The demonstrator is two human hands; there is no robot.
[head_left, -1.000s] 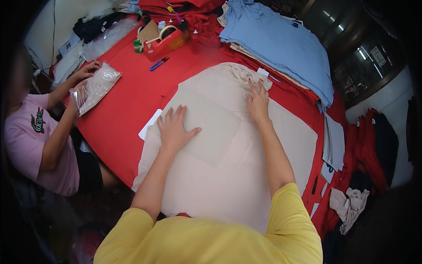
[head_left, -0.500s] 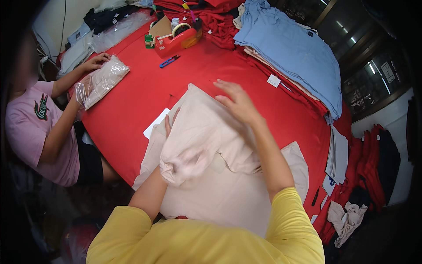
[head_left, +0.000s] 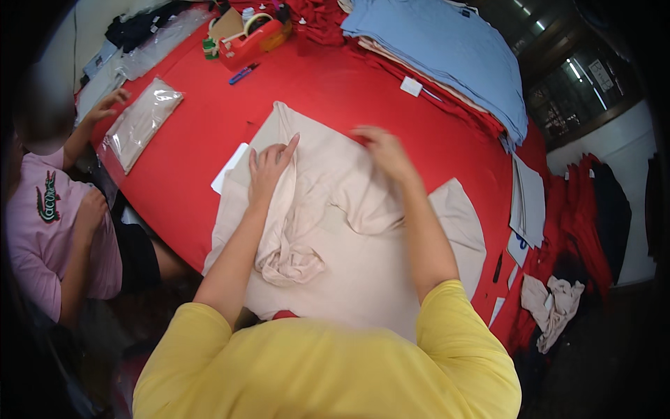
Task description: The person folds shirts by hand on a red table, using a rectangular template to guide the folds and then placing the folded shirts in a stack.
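Note:
A pale beige garment [head_left: 363, 258] lies spread on the red-covered table in front of me, one part folded over and bunched near the left. My left hand [head_left: 269, 167] rests on its upper left part, fingers spread over the cloth. Near the far edge of the garment is my right hand [head_left: 385, 152], slightly blurred, its fingers stretched toward the left with nothing seen in them. A flat white board [head_left: 227, 170] sticks out from beneath the cloth at its left edge.
At the left, a person in a pink shirt [head_left: 73, 230] reaches beside a clear-bagged beige garment [head_left: 145, 124]. Farther back are blue thread snips [head_left: 243, 74] and a red tape dispenser [head_left: 248, 45]. Light blue garments [head_left: 440, 56] are stacked far right, grey-white sheets [head_left: 527, 199] below them.
My left hand has come out from under the cloth onto its top. My right hand stays near the far edge. The other person has put the bagged garment down on the table.

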